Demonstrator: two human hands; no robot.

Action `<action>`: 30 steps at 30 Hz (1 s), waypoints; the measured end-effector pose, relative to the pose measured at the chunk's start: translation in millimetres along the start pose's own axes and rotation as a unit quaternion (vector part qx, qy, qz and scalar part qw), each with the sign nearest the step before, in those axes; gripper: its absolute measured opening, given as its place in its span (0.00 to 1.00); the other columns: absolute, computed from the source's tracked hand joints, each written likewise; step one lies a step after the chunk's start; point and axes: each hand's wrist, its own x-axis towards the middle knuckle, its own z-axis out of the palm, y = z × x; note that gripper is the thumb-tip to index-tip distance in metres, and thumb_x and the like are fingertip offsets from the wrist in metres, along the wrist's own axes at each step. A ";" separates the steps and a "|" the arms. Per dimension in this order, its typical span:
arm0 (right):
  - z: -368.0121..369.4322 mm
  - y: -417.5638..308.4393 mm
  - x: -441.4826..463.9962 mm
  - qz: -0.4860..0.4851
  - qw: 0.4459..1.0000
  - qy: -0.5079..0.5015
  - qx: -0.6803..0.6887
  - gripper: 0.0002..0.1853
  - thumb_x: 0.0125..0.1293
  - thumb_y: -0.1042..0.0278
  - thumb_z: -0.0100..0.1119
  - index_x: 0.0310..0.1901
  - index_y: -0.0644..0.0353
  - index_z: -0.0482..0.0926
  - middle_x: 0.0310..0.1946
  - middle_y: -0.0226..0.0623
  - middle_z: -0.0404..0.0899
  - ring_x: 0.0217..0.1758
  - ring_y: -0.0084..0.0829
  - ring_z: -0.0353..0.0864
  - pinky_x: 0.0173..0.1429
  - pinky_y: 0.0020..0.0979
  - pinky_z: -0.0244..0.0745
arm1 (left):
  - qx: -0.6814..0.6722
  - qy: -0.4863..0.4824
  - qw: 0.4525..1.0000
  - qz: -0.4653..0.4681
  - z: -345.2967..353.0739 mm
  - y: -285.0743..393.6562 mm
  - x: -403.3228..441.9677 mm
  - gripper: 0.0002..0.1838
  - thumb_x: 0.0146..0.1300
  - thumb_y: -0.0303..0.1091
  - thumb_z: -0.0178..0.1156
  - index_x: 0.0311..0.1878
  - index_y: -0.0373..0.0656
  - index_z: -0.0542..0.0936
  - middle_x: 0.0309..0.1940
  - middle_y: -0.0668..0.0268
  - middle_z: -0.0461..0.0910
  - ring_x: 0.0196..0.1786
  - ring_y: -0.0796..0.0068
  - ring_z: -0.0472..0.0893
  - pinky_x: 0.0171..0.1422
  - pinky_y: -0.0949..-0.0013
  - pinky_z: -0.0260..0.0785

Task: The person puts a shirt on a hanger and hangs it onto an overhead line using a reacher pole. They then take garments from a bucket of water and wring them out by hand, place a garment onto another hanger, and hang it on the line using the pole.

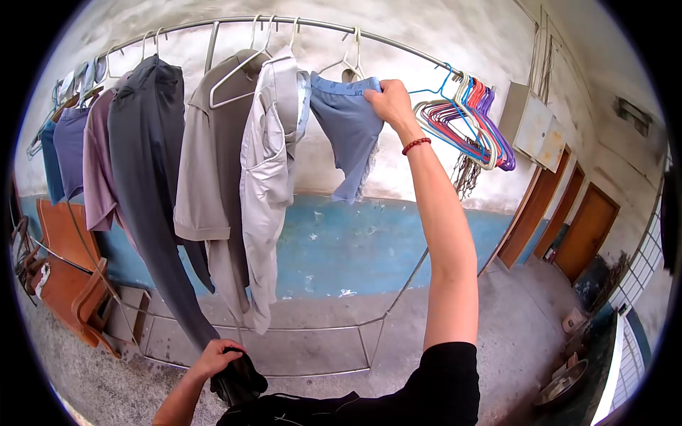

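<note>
Head view: white-and-blue wall (376, 248) behind a metal rail (327, 25), upper frame. Right hand (393, 104), upper centre: fingers pinched on top corner of blue shorts (347, 131). Left hand (217, 359), lower left of centre: clamped on black cloth (240, 383).

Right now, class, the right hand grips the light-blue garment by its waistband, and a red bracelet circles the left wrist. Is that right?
No: the head view shows the red bracelet on the right wrist, not the left. The right hand does grip the light-blue garment by its waistband.
</note>
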 end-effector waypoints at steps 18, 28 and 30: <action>-104.6 183.0 -25.5 0.098 0.861 0.180 -0.466 0.09 0.57 0.72 0.51 0.36 0.58 0.80 0.37 0.37 0.78 0.49 0.38 0.73 0.48 0.41 0.66 | -0.025 0.137 0.990 -0.012 9.8 -2.4 -13.2 0.07 0.53 0.24 0.58 0.34 0.34 0.80 0.27 0.68 0.79 0.33 0.82 0.75 0.40 0.76 0.67; -78.4 177.3 -13.3 -0.046 0.779 0.097 -0.618 0.08 0.56 0.70 0.52 0.32 0.52 0.83 0.36 0.32 0.76 0.49 0.33 0.66 0.52 0.44 0.56 | -0.005 0.134 0.991 -0.009 25.8 18.3 -14.7 0.06 0.54 0.25 0.58 0.34 0.34 0.80 0.27 0.68 0.79 0.33 0.82 0.75 0.40 0.76 0.67; -73.3 172.1 -4.4 -0.033 0.785 0.085 -0.613 0.09 0.56 0.70 0.52 0.33 0.54 0.83 0.37 0.32 0.77 0.50 0.33 0.65 0.53 0.46 0.55 | -0.012 0.134 0.991 -0.019 25.3 19.0 -18.7 0.06 0.53 0.25 0.58 0.34 0.35 0.80 0.27 0.69 0.79 0.33 0.82 0.75 0.40 0.76 0.67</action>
